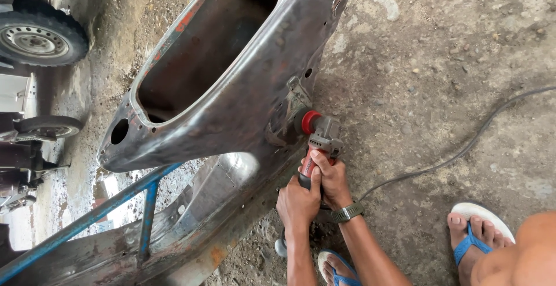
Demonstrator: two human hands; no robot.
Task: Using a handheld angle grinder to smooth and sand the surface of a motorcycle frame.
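A grey and red angle grinder (318,135) presses its red head against the bare metal panel of a stripped vehicle body shell (231,101). My right hand (330,176), with a watch on the wrist, grips the grinder's body just behind the head. My left hand (296,204) holds the rear of the grinder's handle, lower down. Both hands sit close together beside the shell's lower edge.
The grinder's black cable (463,147) runs right across the rough concrete floor. My feet in blue-strapped sandals (475,228) rest at the bottom right. A blue metal frame (116,202) supports the shell. Wheels (37,37) of other vehicles stand at the left.
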